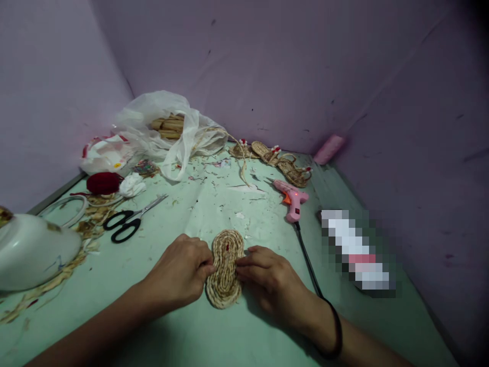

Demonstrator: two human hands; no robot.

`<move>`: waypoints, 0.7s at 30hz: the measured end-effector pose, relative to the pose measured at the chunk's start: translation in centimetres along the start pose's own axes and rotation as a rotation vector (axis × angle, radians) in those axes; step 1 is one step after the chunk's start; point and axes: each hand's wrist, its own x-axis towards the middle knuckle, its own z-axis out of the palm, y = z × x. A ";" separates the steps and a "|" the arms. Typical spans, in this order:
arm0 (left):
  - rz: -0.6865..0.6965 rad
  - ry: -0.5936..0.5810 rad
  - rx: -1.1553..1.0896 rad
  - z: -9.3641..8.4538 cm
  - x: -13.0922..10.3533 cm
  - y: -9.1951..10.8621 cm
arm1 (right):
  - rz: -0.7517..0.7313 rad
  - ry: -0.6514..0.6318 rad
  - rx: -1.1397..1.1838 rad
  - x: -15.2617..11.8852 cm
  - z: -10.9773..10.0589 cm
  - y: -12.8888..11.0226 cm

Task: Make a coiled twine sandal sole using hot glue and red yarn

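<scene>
A coiled, braided straw sole [225, 270] with a small red mark near its far end is in the middle of the head view, just above the green table. My left hand [183, 270] pinches its left edge between thumb and curled fingers. On the opposite edge, my right hand [269, 278] grips the sole with its fingertips; a dark band circles that wrist. Beyond the right hand a pink glue gun [292, 199] lies with its small light glowing and its black cord trailing toward me.
Black-handled scissors [133, 219], red yarn [103, 182] and a white ball [132, 184] lie left. A plastic bag [160, 109] of dried stalks stands at the back. Small woven sandals [292, 171] line the wall. A blurred-out object [357, 252] is right, a white rounded object [38, 250] left.
</scene>
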 end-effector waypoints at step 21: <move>-0.350 -0.007 -0.071 1.6 0.9 0.9 | 0.228 0.008 -0.138 1.4 0.8 -0.7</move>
